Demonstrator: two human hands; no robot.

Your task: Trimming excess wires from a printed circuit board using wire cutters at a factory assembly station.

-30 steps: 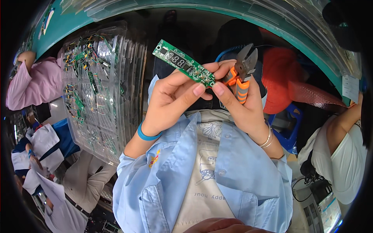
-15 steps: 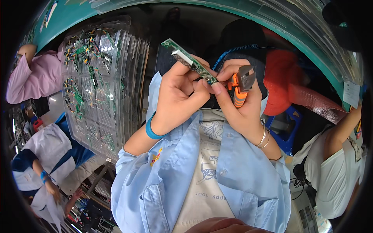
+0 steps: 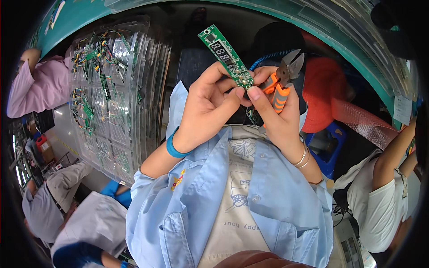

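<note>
The left hand (image 3: pixel 209 106) pinches the lower end of a long, narrow green circuit board (image 3: pixel 237 71) with a black three-digit display (image 3: pixel 221 52), its thumb on the near corner and its fingers curled behind. The board slants up and away from both hands, its display side facing up and its far end leaning to the left. The right hand (image 3: pixel 282 118) sets its thumb tip against the board's lower end, just beside the left thumb, with its index finger near the board's right edge. The same hand also keeps in its curled grip a pair of metal cutting pliers with orange-and-grey handles (image 3: pixel 280 99); their jaws stand parted, pointing up beyond the fingers and clear of the board.

A blue band (image 3: pixel 175 146) circles the left wrist, and thin silver bangles (image 3: pixel 304 157) the right. Well left of the left hand is a stack of clear plastic trays (image 3: pixel 154 85), the front one holding green boards with coloured wires (image 3: pixel 91 107). A blue coiled cord (image 3: pixel 270 56) runs behind the right hand, and a rounded red object (image 3: pixel 319 96) sits to its right. Beyond both hands curves a green bench (image 3: pixel 85 18).
</note>
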